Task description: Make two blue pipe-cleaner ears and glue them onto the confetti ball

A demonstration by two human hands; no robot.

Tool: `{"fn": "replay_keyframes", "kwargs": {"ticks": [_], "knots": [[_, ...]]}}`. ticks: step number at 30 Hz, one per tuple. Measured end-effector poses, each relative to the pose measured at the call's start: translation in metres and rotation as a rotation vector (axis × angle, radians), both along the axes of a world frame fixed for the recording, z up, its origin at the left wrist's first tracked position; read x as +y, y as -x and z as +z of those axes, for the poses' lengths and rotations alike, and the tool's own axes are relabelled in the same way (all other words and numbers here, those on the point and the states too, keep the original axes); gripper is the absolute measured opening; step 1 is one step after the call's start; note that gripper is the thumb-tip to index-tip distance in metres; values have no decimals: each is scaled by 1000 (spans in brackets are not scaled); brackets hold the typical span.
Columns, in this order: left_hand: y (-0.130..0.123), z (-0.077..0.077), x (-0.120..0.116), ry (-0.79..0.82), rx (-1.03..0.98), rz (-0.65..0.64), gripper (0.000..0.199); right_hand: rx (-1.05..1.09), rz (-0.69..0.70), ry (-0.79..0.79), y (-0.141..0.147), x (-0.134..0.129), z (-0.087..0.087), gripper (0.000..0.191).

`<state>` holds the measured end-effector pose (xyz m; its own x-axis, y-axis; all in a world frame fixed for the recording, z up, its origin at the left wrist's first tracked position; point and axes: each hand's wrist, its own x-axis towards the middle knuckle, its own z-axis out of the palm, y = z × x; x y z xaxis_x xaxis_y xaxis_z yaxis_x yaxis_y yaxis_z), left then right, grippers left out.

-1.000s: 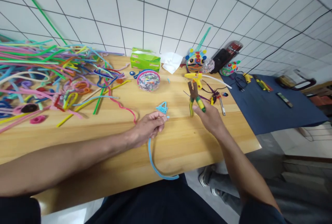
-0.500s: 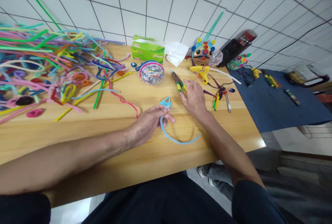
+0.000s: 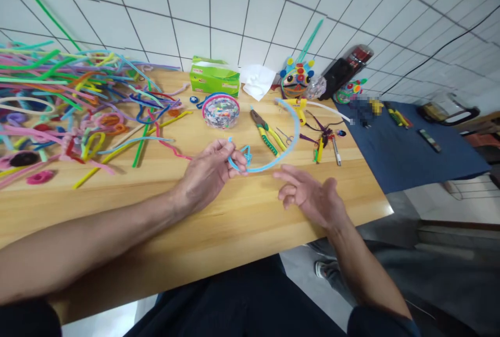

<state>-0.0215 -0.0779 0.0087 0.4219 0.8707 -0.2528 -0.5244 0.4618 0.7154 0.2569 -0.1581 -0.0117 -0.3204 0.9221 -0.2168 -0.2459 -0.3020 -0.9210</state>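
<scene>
Between the fingertips of my left hand (image 3: 211, 170) is a light blue pipe cleaner (image 3: 295, 141), its long free end curving to the right and up. A small bent blue shape (image 3: 247, 154) shows just beyond those fingers. My right hand (image 3: 310, 194) is open, palm turned up and fingers spread, with nothing in it, just below the curve. Pliers with yellow-green handles (image 3: 267, 134) lie on the table past the curve, with small scissors (image 3: 288, 138) beside them.
A heap of colourful pipe cleaners (image 3: 70, 102) covers the left. Along the wall stand a green tissue pack (image 3: 214, 77), a patterned bowl (image 3: 221, 111), a decorated figure (image 3: 297, 79) and a dark bottle (image 3: 347, 69). A yellow glue gun (image 3: 300, 110) lies right of centre.
My right hand has left the pliers, moved down toward me and turned palm up. The blue pipe cleaner's free end has swung from low to up and away. The pliers remain on the table.
</scene>
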Motion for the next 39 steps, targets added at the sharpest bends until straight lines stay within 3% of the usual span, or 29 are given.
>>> {"fn": "replay_keyframes", "kwargs": {"ticks": [4,7,9,12,14,17,20,22,24,27,33,39], "knots": [[-7,-15,-21,-98,67,-122,27,-35,-262,-43,21,2,8,77],[-11,-31,-32,-135,158,-166,36,-80,-446,-112,29,16,17,52],[-10,-39,-31,-222,269,-192,37,-135,-436,-131,23,28,26,42],[-2,-42,-17,-476,599,-171,32,-272,-364,-186,3,50,46,43],[6,-41,-3,-688,881,-138,32,-395,-406,-307,-11,64,58,44],[12,-46,15,-951,1186,-155,35,-713,-444,-505,-16,79,65,27],[9,-55,23,-1064,1403,-187,42,-994,-380,-625,1,88,48,18],[4,-59,25,-1089,1488,-217,43,-1116,-312,-671,19,93,26,25],[0,-60,27,-1091,1538,-251,42,-1201,-180,-669,36,97,3,31],[-3,-60,34,-1083,1561,-283,34,-1297,-44,-609,54,99,-23,26],[-3,-69,51,-1043,1310,-228,17,-1267,-11,-638,61,94,-47,21],[-8,-62,49,-789,958,-63,5,-1126,-117,-734,59,96,-51,14]]}}
